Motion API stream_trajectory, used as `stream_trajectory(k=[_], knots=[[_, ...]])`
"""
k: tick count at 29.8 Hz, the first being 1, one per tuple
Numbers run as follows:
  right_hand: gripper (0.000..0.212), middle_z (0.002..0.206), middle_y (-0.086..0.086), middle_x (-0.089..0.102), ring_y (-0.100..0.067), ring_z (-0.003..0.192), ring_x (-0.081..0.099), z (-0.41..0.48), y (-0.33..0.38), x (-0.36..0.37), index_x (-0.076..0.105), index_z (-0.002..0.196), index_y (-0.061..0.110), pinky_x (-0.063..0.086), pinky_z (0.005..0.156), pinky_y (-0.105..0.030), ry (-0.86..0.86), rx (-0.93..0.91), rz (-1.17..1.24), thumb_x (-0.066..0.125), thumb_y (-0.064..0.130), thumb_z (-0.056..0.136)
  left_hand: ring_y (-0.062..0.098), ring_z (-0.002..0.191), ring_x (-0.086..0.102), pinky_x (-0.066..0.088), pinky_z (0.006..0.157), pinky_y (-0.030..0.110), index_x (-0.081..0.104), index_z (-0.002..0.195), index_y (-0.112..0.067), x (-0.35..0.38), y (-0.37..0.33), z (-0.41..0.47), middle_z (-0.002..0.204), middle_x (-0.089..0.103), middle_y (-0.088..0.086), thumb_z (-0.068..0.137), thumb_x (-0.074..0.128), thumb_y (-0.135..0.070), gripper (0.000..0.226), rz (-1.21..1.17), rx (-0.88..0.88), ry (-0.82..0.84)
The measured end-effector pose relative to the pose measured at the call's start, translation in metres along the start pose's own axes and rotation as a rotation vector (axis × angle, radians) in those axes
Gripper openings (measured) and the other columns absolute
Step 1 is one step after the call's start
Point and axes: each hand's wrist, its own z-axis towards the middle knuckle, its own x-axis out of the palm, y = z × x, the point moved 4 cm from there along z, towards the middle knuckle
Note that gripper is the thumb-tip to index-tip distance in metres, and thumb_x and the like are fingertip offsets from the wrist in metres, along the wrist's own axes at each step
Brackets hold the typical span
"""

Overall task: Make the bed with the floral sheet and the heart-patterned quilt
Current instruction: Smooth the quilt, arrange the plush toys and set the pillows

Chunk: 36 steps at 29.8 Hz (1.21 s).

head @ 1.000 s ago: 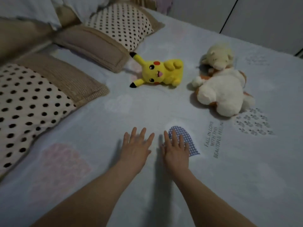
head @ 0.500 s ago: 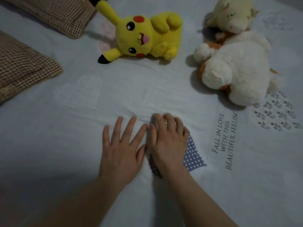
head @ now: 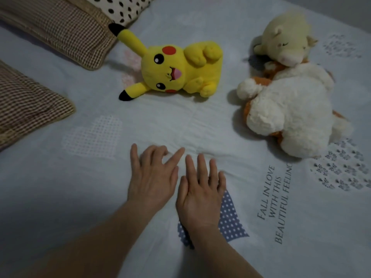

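The pale blue heart-patterned quilt (head: 80,187) lies spread flat over the bed and fills most of the view. My left hand (head: 152,177) rests palm down on it, fingers spread, two of them slightly curled. My right hand (head: 200,195) lies flat beside it, fingers together, covering part of a blue dotted heart patch (head: 230,219). The two hands almost touch. Small wrinkles in the quilt sit just beyond my fingertips. No floral sheet is visible.
A yellow plush toy (head: 180,69) lies ahead of my hands. A white and orange plush (head: 289,115) and a cream plush (head: 285,41) lie at the right. Checked brown pillows (head: 60,31) and a polka-dot pillow (head: 120,7) sit at the upper left.
The view has drawn closer to the quilt over the last second. Both hands slid forward a little over it, and my left fingers now curl slightly.
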Motion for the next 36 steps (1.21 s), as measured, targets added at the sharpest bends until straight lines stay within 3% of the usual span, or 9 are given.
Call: stream_trajectory(k=[2, 4, 5, 8, 10, 21, 27, 36], knots=[[0.048, 0.154, 0.000, 0.039, -0.028, 0.145, 0.028, 0.005, 0.003, -0.010, 0.043, 0.147, 0.031, 0.023, 0.114, -0.048, -0.016, -0.008, 0.002, 0.035, 0.040, 0.100, 0.032, 0.146, 0.024, 0.010, 0.115, 0.065, 0.037, 0.150, -0.035, 0.007, 0.001, 0.000, 0.153, 0.036, 0.008, 0.097, 0.034, -0.040, 0.053, -0.021, 0.027, 0.036], [0.035, 0.128, -0.001, 0.057, -0.030, 0.120, 0.050, 0.026, 0.002, -0.022, 0.059, 0.127, 0.025, 0.033, 0.097, -0.042, -0.077, -0.089, 0.022, 0.046, 0.034, 0.096, 0.031, 0.150, 0.012, 0.010, 0.115, 0.065, 0.030, 0.153, -0.035, 0.006, 0.004, 0.006, 0.162, 0.023, 0.003, 0.098, 0.031, -0.042, 0.055, -0.029, 0.046, 0.050], [0.031, 0.123, -0.001, 0.057, -0.029, 0.114, 0.052, 0.034, -0.002, -0.027, 0.060, 0.122, 0.024, 0.034, 0.094, -0.042, -0.113, -0.126, 0.027, 0.048, 0.031, 0.095, 0.031, 0.151, 0.012, 0.011, 0.115, 0.065, 0.029, 0.153, -0.035, 0.004, 0.002, 0.005, 0.162, 0.021, 0.002, 0.098, 0.031, -0.043, 0.056, -0.037, 0.060, 0.052], [0.046, 0.149, -0.003, 0.045, -0.029, 0.139, 0.038, 0.063, -0.008, -0.018, 0.046, 0.146, 0.027, 0.027, 0.113, -0.047, -0.104, -0.164, -0.003, 0.038, 0.033, 0.101, 0.032, 0.150, 0.014, 0.011, 0.114, 0.065, 0.029, 0.153, -0.034, 0.006, 0.005, 0.007, 0.163, 0.021, 0.002, 0.097, 0.035, -0.044, 0.057, -0.013, 0.058, 0.055], [0.050, 0.156, -0.003, 0.036, -0.027, 0.147, 0.026, 0.065, -0.011, -0.004, 0.036, 0.151, 0.029, 0.021, 0.117, -0.052, -0.049, -0.147, -0.002, 0.032, 0.035, 0.102, 0.032, 0.150, 0.014, 0.010, 0.115, 0.065, 0.029, 0.153, -0.035, 0.010, 0.006, 0.011, 0.163, 0.021, 0.002, 0.096, 0.036, -0.044, 0.058, -0.012, 0.055, 0.089], [0.053, 0.156, -0.004, 0.035, -0.027, 0.148, 0.023, 0.064, -0.009, -0.002, 0.033, 0.152, 0.030, 0.021, 0.117, -0.054, -0.007, -0.173, 0.027, 0.036, 0.034, 0.099, 0.035, 0.150, 0.011, 0.010, 0.113, 0.068, 0.025, 0.154, -0.033, 0.011, 0.007, 0.010, 0.163, 0.017, 0.005, 0.095, 0.032, -0.045, 0.061, 0.023, 0.022, 0.213], [0.050, 0.155, -0.004, 0.036, -0.028, 0.147, 0.027, 0.068, -0.010, -0.006, 0.039, 0.150, 0.027, 0.025, 0.115, -0.057, 0.001, -0.173, 0.031, 0.030, 0.034, 0.101, 0.038, 0.148, 0.018, 0.011, 0.111, 0.071, 0.034, 0.151, -0.030, 0.007, 0.004, 0.013, 0.161, 0.024, 0.007, 0.093, 0.035, -0.043, 0.060, -0.007, 0.040, 0.178], [0.049, 0.153, -0.004, 0.041, -0.027, 0.145, 0.031, 0.071, -0.007, -0.007, 0.043, 0.148, 0.028, 0.026, 0.114, -0.056, -0.025, -0.164, 0.024, 0.037, 0.032, 0.099, 0.039, 0.147, 0.022, 0.012, 0.111, 0.071, 0.035, 0.149, -0.031, 0.006, 0.005, 0.016, 0.160, 0.028, 0.007, 0.090, 0.038, -0.042, 0.060, -0.005, 0.051, 0.159]])
